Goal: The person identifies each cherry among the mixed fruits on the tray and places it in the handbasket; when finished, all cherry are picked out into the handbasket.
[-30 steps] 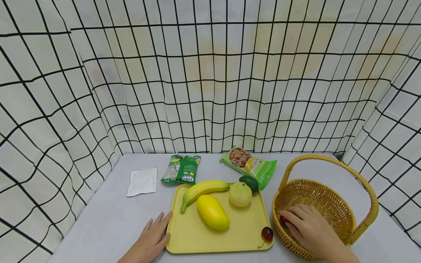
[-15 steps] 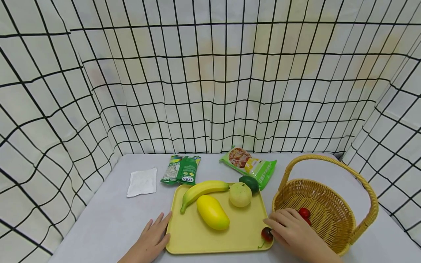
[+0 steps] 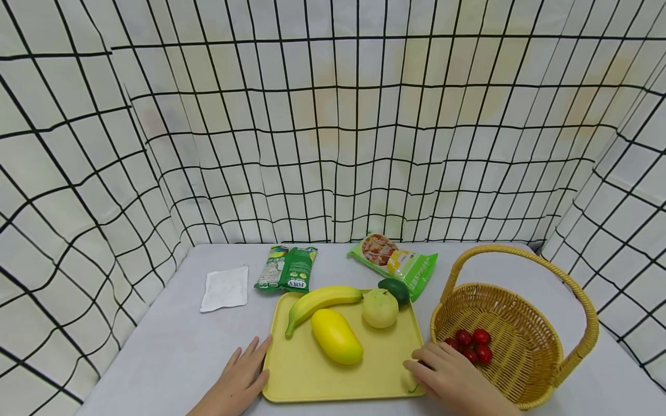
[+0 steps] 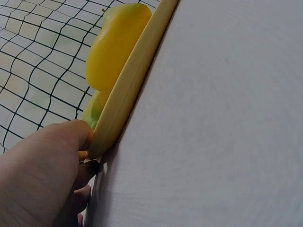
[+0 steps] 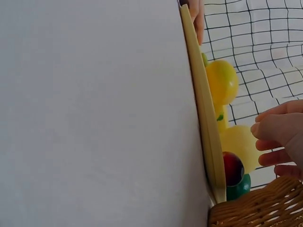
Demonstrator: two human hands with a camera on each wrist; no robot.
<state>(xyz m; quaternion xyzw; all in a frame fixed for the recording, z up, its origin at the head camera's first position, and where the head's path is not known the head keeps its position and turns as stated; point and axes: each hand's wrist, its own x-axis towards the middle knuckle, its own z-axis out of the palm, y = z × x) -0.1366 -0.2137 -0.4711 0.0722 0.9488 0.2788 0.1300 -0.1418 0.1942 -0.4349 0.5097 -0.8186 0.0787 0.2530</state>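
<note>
My left hand [image 3: 236,372] lies with straight fingers along the left edge of a yellow tray [image 3: 296,378], its thumb at the rim in the left wrist view. Over the tray's near right corner, my right hand [image 3: 447,372] has loosely bent fingers and thumb. Beneath it in the right wrist view is a dark red cherry [image 5: 233,169], apart from the fingertips; from the head only its stem [image 3: 414,389] shows. Several red cherries [image 3: 470,346] lie in the wicker basket [image 3: 531,341]. The tray also bears a banana [image 3: 322,300], a mango [image 3: 337,336] and a pale round fruit [image 3: 380,308].
A dark green fruit [image 3: 395,290] sits at the tray's far right corner. Behind stand a green packet [image 3: 287,268] and a light green food bag [image 3: 398,260]. A white square packet [image 3: 225,288] lies at left. The basket's tall handle [image 3: 577,294] arches on the right.
My right hand has let go of a cherry in the basket and moved left, out over the tray corner, uncovering the cherries inside. The left hand and the tray have stayed put.
</note>
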